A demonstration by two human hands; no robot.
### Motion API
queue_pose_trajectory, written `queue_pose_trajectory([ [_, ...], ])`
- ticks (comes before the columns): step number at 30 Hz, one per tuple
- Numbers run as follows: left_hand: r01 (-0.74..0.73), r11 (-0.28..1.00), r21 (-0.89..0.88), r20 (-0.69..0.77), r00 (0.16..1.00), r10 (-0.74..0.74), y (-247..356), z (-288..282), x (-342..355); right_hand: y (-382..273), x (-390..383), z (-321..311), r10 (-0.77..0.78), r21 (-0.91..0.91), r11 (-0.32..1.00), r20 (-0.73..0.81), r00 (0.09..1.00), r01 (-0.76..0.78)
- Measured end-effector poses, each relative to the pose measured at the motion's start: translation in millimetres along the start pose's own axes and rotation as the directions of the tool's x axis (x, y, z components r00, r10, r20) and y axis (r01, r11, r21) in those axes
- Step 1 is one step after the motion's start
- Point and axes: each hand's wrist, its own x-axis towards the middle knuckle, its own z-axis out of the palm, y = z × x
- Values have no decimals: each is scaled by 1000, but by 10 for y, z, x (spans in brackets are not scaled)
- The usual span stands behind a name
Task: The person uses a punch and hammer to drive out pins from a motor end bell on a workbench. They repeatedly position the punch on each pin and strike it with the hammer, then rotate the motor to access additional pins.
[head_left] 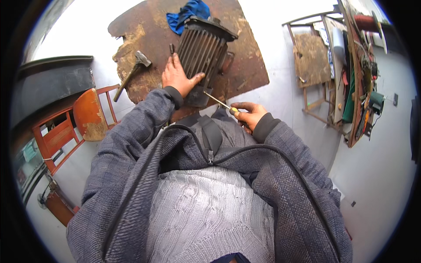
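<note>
A finned electric motor [202, 50] lies on its side on a worn brown table [243, 52]. My left hand [177, 76] rests against the motor's near left side, thumb and fingers spread apart. In my right hand [250, 115] is a screwdriver [218, 101], gripped by its yellow and black handle. Its thin shaft points up and left, with the tip at the motor's near end cover [198, 97]. Whether the tip sits in a screw is too small to tell. A small dark cylindrical piece [172, 48] stands beside the motor, just beyond my left fingertips.
A hammer [135, 72] lies at the table's left edge, its handle overhanging. Blue cloth [187, 15] is bunched behind the motor. Wooden chairs [90, 115] stand at the left. On the right are a wooden stand [312, 59] and a cluttered shelf with a wire spool [367, 23].
</note>
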Motion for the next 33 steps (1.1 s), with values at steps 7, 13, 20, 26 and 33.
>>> queue_pose_trajectory([
  [7,28,998,-50,14,1000,-27,26,-176,-39,-286,-131,-594,-493,-766,614,-184,851,190],
  [13,86,993,-84,14,996,-85,80,-132,8,-226,89,-1219,-332,-304,934,-548,768,187],
  [20,60,991,-124,-51,996,-67,38,-123,-30,-270,1456,-1893,-555,-546,790,-443,704,280],
  [26,231,937,-264,36,973,-230,-30,-98,117,-904,2943,-2188,-632,-756,606,-272,726,245],
  [33,599,351,-720,556,800,-224,-600,264,937,-1276,4124,-1948,-728,-589,511,91,679,626],
])
